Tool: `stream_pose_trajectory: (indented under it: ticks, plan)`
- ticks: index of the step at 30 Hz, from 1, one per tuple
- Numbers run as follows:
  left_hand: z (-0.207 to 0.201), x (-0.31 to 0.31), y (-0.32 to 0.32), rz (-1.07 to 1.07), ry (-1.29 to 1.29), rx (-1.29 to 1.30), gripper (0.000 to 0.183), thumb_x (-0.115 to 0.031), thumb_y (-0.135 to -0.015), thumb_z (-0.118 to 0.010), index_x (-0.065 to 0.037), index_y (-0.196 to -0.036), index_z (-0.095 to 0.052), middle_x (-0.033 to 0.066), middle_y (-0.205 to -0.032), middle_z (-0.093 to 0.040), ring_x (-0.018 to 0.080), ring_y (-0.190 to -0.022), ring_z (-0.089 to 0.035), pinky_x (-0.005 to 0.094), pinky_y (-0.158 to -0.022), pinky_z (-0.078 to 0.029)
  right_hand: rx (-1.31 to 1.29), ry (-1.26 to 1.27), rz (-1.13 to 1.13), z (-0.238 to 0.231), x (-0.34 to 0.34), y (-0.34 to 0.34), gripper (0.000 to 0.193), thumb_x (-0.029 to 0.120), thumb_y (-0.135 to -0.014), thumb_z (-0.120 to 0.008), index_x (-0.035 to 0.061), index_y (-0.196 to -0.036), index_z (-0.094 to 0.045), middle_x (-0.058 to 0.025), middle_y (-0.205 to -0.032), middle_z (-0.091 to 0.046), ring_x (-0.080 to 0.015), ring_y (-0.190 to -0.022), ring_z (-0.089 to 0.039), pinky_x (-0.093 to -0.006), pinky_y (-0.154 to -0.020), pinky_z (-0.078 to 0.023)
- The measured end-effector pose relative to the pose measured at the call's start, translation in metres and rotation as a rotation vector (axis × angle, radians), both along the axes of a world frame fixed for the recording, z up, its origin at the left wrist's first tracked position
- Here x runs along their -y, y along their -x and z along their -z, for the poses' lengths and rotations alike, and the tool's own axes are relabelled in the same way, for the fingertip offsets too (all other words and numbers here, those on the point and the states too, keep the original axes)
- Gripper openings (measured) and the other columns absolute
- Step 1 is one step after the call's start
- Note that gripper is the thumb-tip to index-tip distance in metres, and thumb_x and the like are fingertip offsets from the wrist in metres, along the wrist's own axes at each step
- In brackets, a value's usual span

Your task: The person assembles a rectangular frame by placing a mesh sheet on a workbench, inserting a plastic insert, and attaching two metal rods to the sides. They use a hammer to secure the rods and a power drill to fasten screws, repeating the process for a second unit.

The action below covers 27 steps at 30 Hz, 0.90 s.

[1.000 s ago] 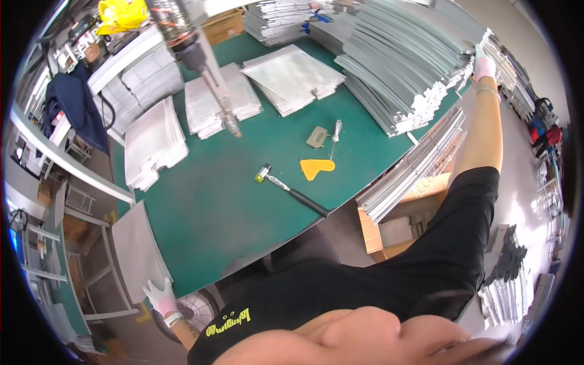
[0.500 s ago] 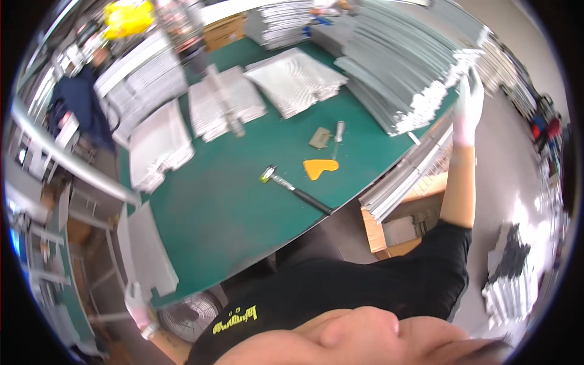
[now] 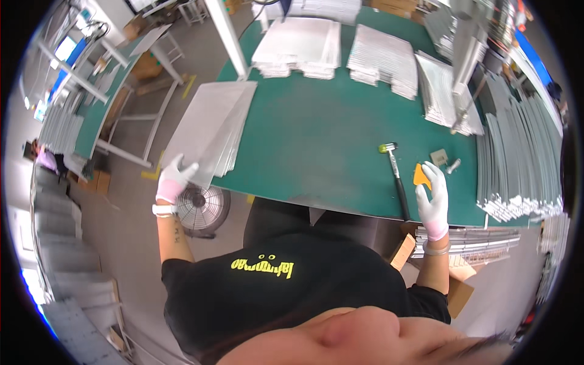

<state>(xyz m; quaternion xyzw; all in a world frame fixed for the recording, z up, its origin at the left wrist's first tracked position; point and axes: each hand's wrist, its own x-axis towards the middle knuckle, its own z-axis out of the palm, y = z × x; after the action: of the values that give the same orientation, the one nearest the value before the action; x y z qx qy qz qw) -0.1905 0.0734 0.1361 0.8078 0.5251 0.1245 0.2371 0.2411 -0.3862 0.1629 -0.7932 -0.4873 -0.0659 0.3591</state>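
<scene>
Left hand: The left hand (image 3: pixel 173 182) is put at the near end of the thin grey sheets (image 3: pixel 210 118), by their near left corner. The thumb is spread from the fingers; whether an edge is pinched cannot be told.
Grey sheets: They are laid at the left end of the green table (image 3: pixel 304 140), a bit fanned out on the right. The long way is turned from near left to far right, so most of their length is found on the far side of the left hand. The left hand is much nearer to them than the right.
Right hand: The right hand (image 3: pixel 434 205) is half open, with a gap between thumb and fingers. The yellow scraper (image 3: pixel 418 175) is partly hidden by it; whether it is touched cannot be told.
Hammer: The hammer (image 3: pixel 398 182) is set just left of the right hand, between it and the sheets, its head pointed far.
Post: The white post (image 3: pixel 225 36) is seen by the sheets' far end.
Far side: White piles (image 3: pixel 298 45) are lined up there.
Right end: Long grey strips (image 3: pixel 523 152) are stacked.
</scene>
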Motion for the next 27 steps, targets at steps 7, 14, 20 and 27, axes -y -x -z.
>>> stream_pose_trajectory:
  ticks: [7,14,20,27]
  plan:
    - [-0.066,0.073,0.003,-0.014,0.119,0.629,0.053,-0.016,-0.09,-0.072,0.002,-0.136,-0.056,0.0121,-0.125,-0.064,0.0178,-0.112,-0.061,0.0315,-0.098,-0.048,-0.01,-0.023,-0.127,0.014,-0.046,0.036,0.039,0.004,-0.085,-0.063,-0.0015,-0.124,-0.061,-0.0206,-0.127,-0.06,-0.0364,-0.12,-0.057,-0.0433,-0.106,-0.043]
    - [-0.009,0.17,-0.12,0.456,-0.107,0.072,0.068,-0.047,-0.081,-0.074,0.0,-0.128,-0.059,0.0198,-0.112,-0.064,0.0362,-0.108,-0.063,0.044,-0.094,-0.05,0.132,-0.131,-0.129,0.025,-0.136,0.077,0.044,0.009,-0.082,-0.07,0.0031,-0.125,-0.062,-0.0176,-0.129,-0.06,-0.0386,-0.124,-0.053,-0.0487,-0.107,-0.04]
    - [0.015,0.136,-0.182,1.086,0.214,-0.141,0.065,-0.061,-0.093,-0.05,-0.003,-0.12,-0.065,0.0236,-0.096,-0.071,0.0399,-0.092,-0.069,0.0454,-0.084,-0.054,0.115,0.424,-0.197,0.118,-0.186,0.022,0.057,0.011,-0.079,-0.061,0.01,-0.135,-0.055,-0.0186,-0.145,-0.048,-0.041,-0.139,-0.038,-0.0586,-0.117,-0.022]
    - [0.042,-0.101,-0.341,0.631,-0.499,0.092,0.052,-0.047,-0.09,-0.056,-0.005,-0.118,-0.066,0.0194,-0.109,-0.069,0.0367,-0.107,-0.063,0.0459,-0.093,-0.051,0.107,0.268,-0.222,0.125,-0.195,-0.004,0.054,0.0,-0.068,-0.055,0.0093,-0.12,-0.062,-0.0164,-0.136,-0.055,-0.0415,-0.137,-0.041,-0.0572,-0.117,-0.025]
